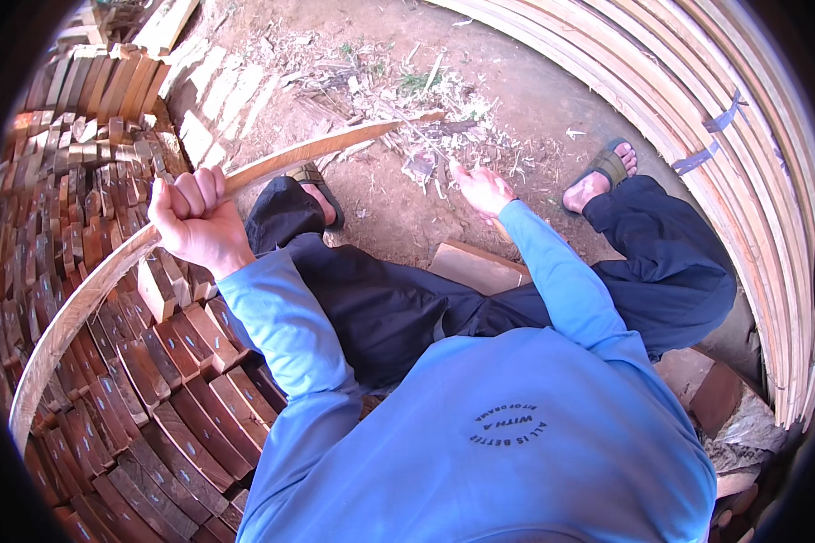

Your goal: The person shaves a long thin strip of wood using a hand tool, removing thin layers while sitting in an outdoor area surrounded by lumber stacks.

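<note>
My left hand (197, 213) is closed in a fist around a long, narrow wooden strip (312, 149). The strip slants from the lower left up to the pile of shavings, and its far end is tapered. My right hand (485, 192) is closed too, a short way right of the strip and apart from it. A bit of light wooden handle (502, 229) shows under that fist. What extends beyond the fingers is thin and blends into the shavings, so I cannot make out the tool's kind.
Stacked short wood blocks (136, 362) fill the left side. Wood shavings (426, 167) lie on the dirt floor (525, 81) between my sandalled feet. A wooden block (480, 265) sits between my legs. Long planks (743, 172), tied with dark strips, curve along the right.
</note>
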`<action>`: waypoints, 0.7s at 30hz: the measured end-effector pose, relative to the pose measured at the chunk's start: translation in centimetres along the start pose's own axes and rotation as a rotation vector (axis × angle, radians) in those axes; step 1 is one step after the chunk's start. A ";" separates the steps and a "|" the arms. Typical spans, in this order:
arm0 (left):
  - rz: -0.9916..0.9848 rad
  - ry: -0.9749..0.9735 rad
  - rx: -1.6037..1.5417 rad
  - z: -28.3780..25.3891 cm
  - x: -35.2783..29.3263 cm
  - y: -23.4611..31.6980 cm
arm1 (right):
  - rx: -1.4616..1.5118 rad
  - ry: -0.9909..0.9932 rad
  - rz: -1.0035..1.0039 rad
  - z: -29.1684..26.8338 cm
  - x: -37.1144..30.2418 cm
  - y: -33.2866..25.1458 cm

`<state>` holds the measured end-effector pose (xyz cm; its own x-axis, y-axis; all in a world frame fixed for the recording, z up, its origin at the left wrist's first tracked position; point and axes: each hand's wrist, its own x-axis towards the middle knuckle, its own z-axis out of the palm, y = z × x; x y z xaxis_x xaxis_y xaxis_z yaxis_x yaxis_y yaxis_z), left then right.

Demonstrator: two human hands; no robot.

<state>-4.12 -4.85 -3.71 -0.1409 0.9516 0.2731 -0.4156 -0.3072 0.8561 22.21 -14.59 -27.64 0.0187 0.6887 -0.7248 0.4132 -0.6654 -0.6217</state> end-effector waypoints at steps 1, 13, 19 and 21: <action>0.014 0.011 0.004 0.1 0.1 0.0 | -0.009 -0.032 -0.018 -0.6 -0.3 -0.7; 0.004 -0.022 -0.011 -0.1 0.0 -0.3 | -0.126 0.015 0.083 -3.0 -0.8 0.1; 0.013 0.039 0.019 0.7 -0.1 -0.1 | -0.121 0.084 0.064 -0.7 0.2 1.0; 0.028 0.094 0.034 0.6 0.0 -0.1 | -0.100 0.023 0.060 -1.8 -2.5 -2.1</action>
<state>-3.55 -4.81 -3.52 -0.2362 0.9373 0.2565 -0.3794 -0.3319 0.8637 22.91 -14.45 -24.01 0.0666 0.6556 -0.7522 0.4991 -0.6746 -0.5438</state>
